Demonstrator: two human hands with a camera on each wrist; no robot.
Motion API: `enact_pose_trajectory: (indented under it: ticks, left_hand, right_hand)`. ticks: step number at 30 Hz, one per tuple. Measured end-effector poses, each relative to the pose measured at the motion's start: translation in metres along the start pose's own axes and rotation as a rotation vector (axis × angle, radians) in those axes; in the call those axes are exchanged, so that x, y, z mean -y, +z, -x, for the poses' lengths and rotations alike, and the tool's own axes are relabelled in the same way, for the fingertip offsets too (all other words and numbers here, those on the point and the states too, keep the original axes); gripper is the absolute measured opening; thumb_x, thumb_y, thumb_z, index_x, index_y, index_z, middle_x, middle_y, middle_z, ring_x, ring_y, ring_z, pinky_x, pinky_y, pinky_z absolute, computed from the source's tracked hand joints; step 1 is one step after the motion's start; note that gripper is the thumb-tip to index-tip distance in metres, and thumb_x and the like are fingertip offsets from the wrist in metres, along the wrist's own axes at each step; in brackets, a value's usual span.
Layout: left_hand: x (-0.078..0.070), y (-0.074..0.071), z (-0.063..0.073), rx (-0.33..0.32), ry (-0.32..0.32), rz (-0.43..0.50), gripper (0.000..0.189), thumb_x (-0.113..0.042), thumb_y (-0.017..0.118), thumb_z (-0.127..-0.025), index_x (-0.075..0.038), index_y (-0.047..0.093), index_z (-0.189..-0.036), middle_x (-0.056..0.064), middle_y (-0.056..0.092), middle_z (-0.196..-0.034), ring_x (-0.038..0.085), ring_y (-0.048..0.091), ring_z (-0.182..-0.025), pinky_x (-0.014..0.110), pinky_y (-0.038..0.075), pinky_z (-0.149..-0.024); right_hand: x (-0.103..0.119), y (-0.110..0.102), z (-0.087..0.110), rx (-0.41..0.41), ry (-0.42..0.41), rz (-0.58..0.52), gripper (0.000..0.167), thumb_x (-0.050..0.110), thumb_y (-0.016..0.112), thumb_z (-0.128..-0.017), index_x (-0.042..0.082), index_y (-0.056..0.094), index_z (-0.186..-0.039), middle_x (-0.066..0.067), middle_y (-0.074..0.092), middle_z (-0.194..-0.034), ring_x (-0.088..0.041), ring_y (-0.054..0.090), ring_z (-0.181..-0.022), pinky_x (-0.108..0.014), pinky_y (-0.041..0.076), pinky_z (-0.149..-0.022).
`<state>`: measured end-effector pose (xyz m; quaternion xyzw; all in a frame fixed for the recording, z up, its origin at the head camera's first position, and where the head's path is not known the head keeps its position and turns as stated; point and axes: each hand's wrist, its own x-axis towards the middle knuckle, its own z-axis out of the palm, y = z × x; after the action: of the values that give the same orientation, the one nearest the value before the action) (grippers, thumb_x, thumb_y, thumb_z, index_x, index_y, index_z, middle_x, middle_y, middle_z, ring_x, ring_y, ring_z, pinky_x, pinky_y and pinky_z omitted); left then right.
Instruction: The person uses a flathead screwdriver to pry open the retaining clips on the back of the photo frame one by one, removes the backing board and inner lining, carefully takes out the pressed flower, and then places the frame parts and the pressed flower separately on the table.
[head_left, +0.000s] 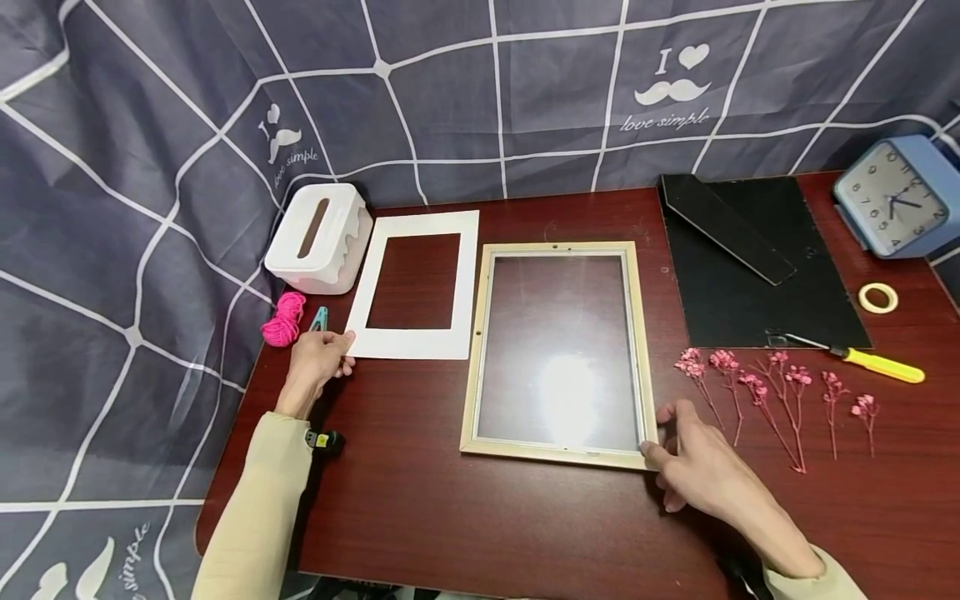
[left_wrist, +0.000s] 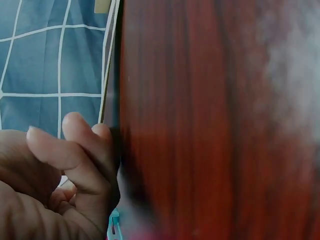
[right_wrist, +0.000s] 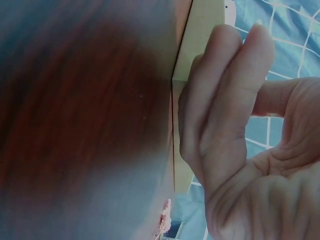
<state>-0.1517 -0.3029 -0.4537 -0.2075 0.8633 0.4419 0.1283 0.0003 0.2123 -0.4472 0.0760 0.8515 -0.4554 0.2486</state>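
My left hand [head_left: 317, 360] pinches the lower-left corner of a white picture mat [head_left: 408, 343], which has a rectangular opening. In the left wrist view the mat's thin edge rises above the fingertips [left_wrist: 75, 125]. To its right lies a pale wooden picture frame [head_left: 640, 350] with a clear, shiny pane [head_left: 525, 350]. At the frame's lower-right corner my right hand [head_left: 705, 467] holds on, thumb on the front edge and fingers along the side. The right wrist view shows these fingers [right_wrist: 225, 100] against the frame's side.
Behind the left hand are pink yarn [head_left: 283, 319], a blue clip [head_left: 320, 318] and a white tissue box [head_left: 330, 242]. Pink dried flowers [head_left: 780, 383] lie at right, near a yellow-handled screwdriver [head_left: 885, 365], a black backing board [head_left: 720, 308], a tape roll [head_left: 878, 298] and a blue clock [head_left: 892, 200].
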Motion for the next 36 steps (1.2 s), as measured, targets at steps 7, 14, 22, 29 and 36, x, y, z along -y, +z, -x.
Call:
enact_pose_trajectory:
  ticks: [7,14,22,29,36]
  left_hand:
    - [-0.004,-0.002,-0.001,0.029,0.044,-0.101,0.038,-0.028,0.063,-0.110,0.006,0.070,-0.096,-0.005,0.063,-0.057,0.002,0.059,-0.047,0.017,0.057,-0.049]
    - [0.011,-0.006,-0.022,0.007,0.109,-0.270,0.050,-0.039,0.070,-0.104,-0.001,0.069,-0.071,0.004,0.065,-0.052,0.013,0.068,-0.046,0.024,0.063,-0.055]
    - [0.046,-0.006,-0.070,-0.027,0.153,-0.473,0.062,-0.060,0.067,-0.101,-0.010,0.075,-0.066,0.005,0.072,-0.056,0.018,0.076,-0.051,0.032,0.059,-0.067]
    - [0.005,-0.002,-0.020,-0.096,0.173,-0.394,0.057,-0.050,0.065,-0.104,-0.003,0.073,-0.074,0.006,0.071,-0.057,0.012,0.071,-0.046,0.034,0.059,-0.068]
    - [-0.029,0.034,0.039,-0.036,0.223,-0.168,0.041,-0.037,0.072,-0.106,0.004,0.073,-0.107,0.010,0.073,-0.069,0.006,0.065,-0.047,0.025,0.062,-0.049]
  right_hand:
    - [-0.003,0.001,0.001,-0.007,0.003,-0.015,0.045,0.011,0.064,-0.105,-0.005,0.038,-0.138,-0.014,0.068,-0.089,-0.022,0.068,-0.058,-0.036,0.064,-0.047]
    - [-0.004,0.001,0.002,-0.014,0.003,-0.024,0.045,0.010,0.064,-0.104,-0.005,0.038,-0.138,-0.015,0.068,-0.087,-0.022,0.068,-0.056,-0.037,0.064,-0.047]
    - [-0.004,0.001,0.003,-0.020,-0.010,0.020,0.044,0.012,0.064,-0.104,-0.004,0.039,-0.136,-0.011,0.065,-0.079,-0.020,0.067,-0.049,-0.035,0.062,-0.045]
    - [-0.004,-0.004,0.000,0.004,-0.007,0.145,0.050,0.033,0.065,-0.110,-0.001,0.040,-0.138,-0.007,0.065,-0.073,-0.017,0.067,-0.047,-0.039,0.063,-0.059]
    - [-0.002,-0.005,-0.003,-0.015,-0.070,0.194,0.047,0.031,0.066,-0.108,0.000,0.043,-0.136,-0.006,0.065,-0.072,-0.014,0.066,-0.046,-0.034,0.058,-0.059]
